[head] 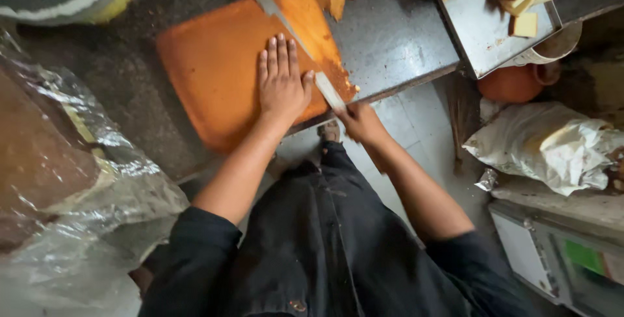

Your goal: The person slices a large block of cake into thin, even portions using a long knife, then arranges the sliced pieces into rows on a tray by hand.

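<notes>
I see a large flat slab of cake (221,63), orange-brown on top with rounded corners, lying flat on the dark tabletop (390,37), its near edge close to the tabletop's front edge. I note a long pale knife (296,37) laid diagonally across the slab's right portion, blade running toward the far side. Crumbs lie along the slab's right edge beside the cut.

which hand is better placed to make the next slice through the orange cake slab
Right. The right hand already grips the long knife lying across the slab; the left hand lies flat, steadying it.
</notes>
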